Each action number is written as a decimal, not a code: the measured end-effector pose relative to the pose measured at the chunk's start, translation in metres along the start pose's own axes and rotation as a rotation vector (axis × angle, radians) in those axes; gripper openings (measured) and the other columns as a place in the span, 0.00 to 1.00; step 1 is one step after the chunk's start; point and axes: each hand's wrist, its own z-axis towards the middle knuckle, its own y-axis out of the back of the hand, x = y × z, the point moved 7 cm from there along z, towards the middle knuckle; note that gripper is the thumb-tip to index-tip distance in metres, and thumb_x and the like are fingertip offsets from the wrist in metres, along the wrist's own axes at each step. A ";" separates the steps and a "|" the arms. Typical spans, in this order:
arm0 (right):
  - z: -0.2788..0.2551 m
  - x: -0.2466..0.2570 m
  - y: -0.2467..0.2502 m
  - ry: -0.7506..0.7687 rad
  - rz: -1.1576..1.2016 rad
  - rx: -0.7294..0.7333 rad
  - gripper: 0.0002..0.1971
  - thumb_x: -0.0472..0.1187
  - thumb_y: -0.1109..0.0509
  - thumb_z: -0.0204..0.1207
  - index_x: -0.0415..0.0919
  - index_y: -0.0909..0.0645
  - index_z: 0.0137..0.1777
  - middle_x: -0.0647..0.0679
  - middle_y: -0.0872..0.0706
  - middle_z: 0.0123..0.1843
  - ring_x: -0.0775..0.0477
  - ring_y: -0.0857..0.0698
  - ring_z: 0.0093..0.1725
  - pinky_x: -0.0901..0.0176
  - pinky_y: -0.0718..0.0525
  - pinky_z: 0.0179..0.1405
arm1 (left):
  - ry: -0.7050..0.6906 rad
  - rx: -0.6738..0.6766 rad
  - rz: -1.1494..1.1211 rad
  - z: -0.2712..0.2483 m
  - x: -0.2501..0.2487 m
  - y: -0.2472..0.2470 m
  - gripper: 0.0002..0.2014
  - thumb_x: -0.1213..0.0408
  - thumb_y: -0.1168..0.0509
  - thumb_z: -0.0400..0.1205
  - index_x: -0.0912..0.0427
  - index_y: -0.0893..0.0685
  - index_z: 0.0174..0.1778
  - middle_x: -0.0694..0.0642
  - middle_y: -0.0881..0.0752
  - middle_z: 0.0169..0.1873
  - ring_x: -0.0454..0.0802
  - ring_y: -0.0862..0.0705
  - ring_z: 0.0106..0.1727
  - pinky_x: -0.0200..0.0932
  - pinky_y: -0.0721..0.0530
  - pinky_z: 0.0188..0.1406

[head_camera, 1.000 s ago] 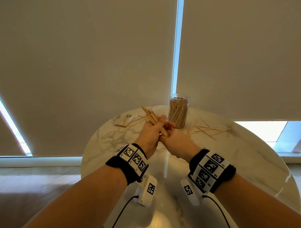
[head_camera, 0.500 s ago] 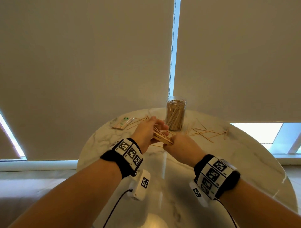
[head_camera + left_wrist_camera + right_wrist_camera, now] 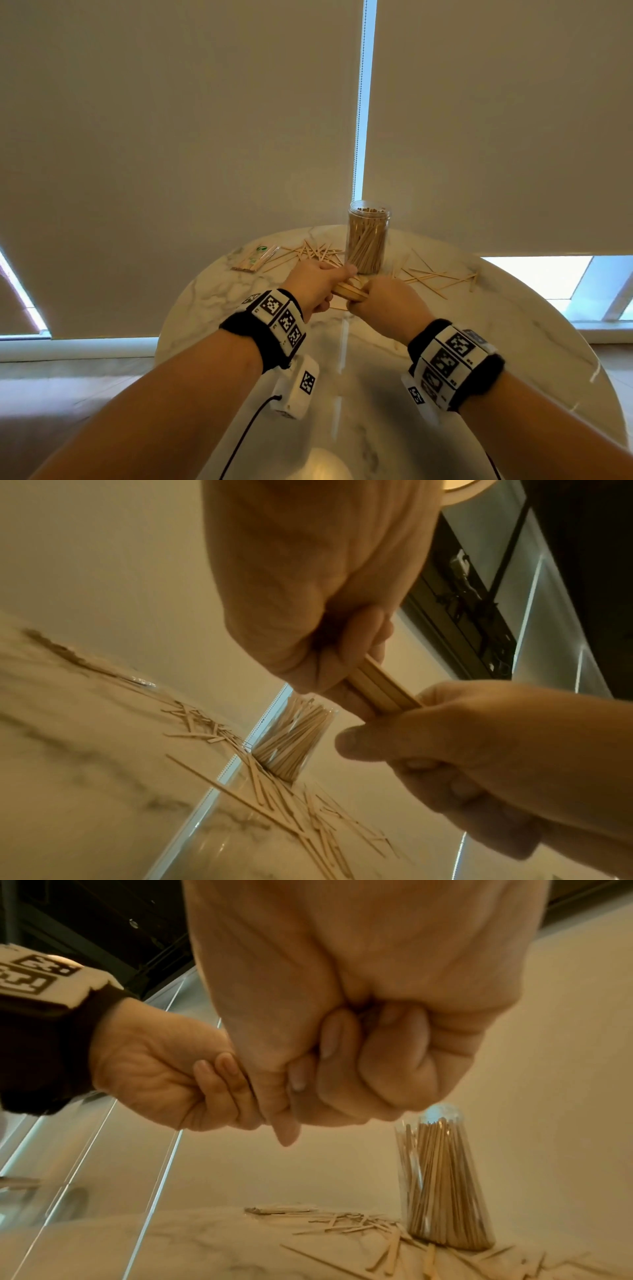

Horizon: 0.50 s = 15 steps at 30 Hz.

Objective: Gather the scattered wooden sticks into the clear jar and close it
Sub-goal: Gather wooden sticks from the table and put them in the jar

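Observation:
A clear jar [image 3: 368, 236] without a lid, packed with upright wooden sticks, stands at the far middle of the round marble table [image 3: 513, 335]. Just in front of it my left hand [image 3: 317, 282] and right hand [image 3: 383, 298] both grip one bundle of sticks [image 3: 349, 289] between them. In the left wrist view the bundle [image 3: 383, 693] runs from the left fist [image 3: 342, 642] into the right fist [image 3: 445, 739]. The right wrist view shows my right hand [image 3: 359, 1056] curled tight, the sticks hidden inside. Loose sticks [image 3: 308, 253] lie left of the jar and more loose sticks [image 3: 442, 277] lie right of it.
A flat packet of sticks with a green label [image 3: 255, 258] lies at the table's far left. Window blinds [image 3: 205, 137] hang right behind the table. The table's near half [image 3: 359, 394] shows only marble. No lid is in view.
Both hands have drawn together on the bundle and lowered it; the sticks, fanned out half a second ago, are now squeezed into one tight pack. The camera has tilted slightly.

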 end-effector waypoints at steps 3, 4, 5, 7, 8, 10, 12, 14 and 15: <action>-0.004 0.004 0.003 0.095 -0.014 -0.061 0.20 0.67 0.32 0.75 0.49 0.19 0.42 0.53 0.17 0.34 0.53 0.18 0.34 0.60 0.22 0.33 | 0.001 -0.064 -0.120 0.008 0.007 0.007 0.13 0.58 0.24 0.78 0.66 0.12 0.44 0.58 0.19 0.31 0.42 0.27 0.20 0.35 0.23 0.19; -0.005 0.006 0.007 0.121 -0.038 -0.114 0.24 0.72 0.36 0.74 0.50 0.21 0.43 0.55 0.18 0.34 0.54 0.19 0.33 0.60 0.22 0.32 | 0.017 -0.099 -0.178 0.012 0.010 0.009 0.14 0.59 0.24 0.78 0.68 0.13 0.47 0.56 0.20 0.29 0.41 0.27 0.20 0.34 0.23 0.19; -0.006 0.007 0.011 0.141 -0.069 -0.180 0.28 0.77 0.43 0.74 0.51 0.22 0.42 0.55 0.18 0.33 0.55 0.19 0.32 0.59 0.22 0.30 | 0.036 -0.128 -0.236 0.016 0.013 0.011 0.15 0.59 0.25 0.79 0.68 0.14 0.50 0.55 0.20 0.28 0.41 0.27 0.19 0.34 0.24 0.18; -0.006 0.008 0.021 0.159 -0.112 -0.299 0.33 0.77 0.57 0.78 0.51 0.24 0.39 0.54 0.19 0.29 0.52 0.19 0.29 0.57 0.21 0.28 | 0.078 -0.145 -0.315 0.019 0.015 0.009 0.16 0.59 0.27 0.81 0.69 0.17 0.55 0.54 0.20 0.29 0.41 0.26 0.19 0.34 0.24 0.17; -0.005 0.007 0.026 0.155 -0.121 -0.327 0.34 0.74 0.60 0.81 0.51 0.23 0.38 0.54 0.20 0.27 0.52 0.20 0.28 0.58 0.22 0.27 | 0.099 -0.138 -0.328 0.020 0.015 0.006 0.15 0.59 0.29 0.82 0.69 0.16 0.55 0.54 0.20 0.29 0.40 0.26 0.19 0.33 0.24 0.17; 0.000 0.004 0.032 0.130 -0.149 -0.329 0.33 0.68 0.60 0.85 0.51 0.19 0.37 0.54 0.21 0.25 0.55 0.22 0.25 0.61 0.26 0.24 | 0.132 -0.105 -0.325 0.021 0.012 0.000 0.12 0.59 0.34 0.86 0.67 0.15 0.51 0.54 0.20 0.28 0.41 0.25 0.19 0.34 0.23 0.17; 0.009 -0.002 0.039 0.100 -0.197 -0.317 0.32 0.63 0.57 0.87 0.49 0.19 0.35 0.53 0.22 0.24 0.56 0.23 0.24 0.62 0.30 0.23 | 0.154 -0.057 -0.321 0.025 0.008 -0.006 0.15 0.56 0.38 0.88 0.65 0.15 0.48 0.56 0.15 0.30 0.42 0.22 0.20 0.35 0.20 0.19; 0.023 -0.010 0.052 0.074 -0.233 -0.330 0.32 0.61 0.56 0.87 0.47 0.19 0.33 0.52 0.23 0.24 0.54 0.23 0.24 0.61 0.27 0.24 | 0.138 -0.020 -0.278 0.035 0.003 -0.010 0.22 0.48 0.42 0.88 0.64 0.14 0.53 0.58 0.09 0.38 0.47 0.17 0.26 0.40 0.15 0.25; 0.031 -0.015 0.062 0.060 -0.240 -0.346 0.32 0.60 0.55 0.87 0.46 0.18 0.33 0.51 0.22 0.24 0.53 0.22 0.25 0.60 0.25 0.25 | 0.120 -0.016 -0.246 0.042 0.000 -0.009 0.25 0.44 0.45 0.89 0.63 0.14 0.55 0.59 0.07 0.41 0.49 0.14 0.31 0.42 0.13 0.29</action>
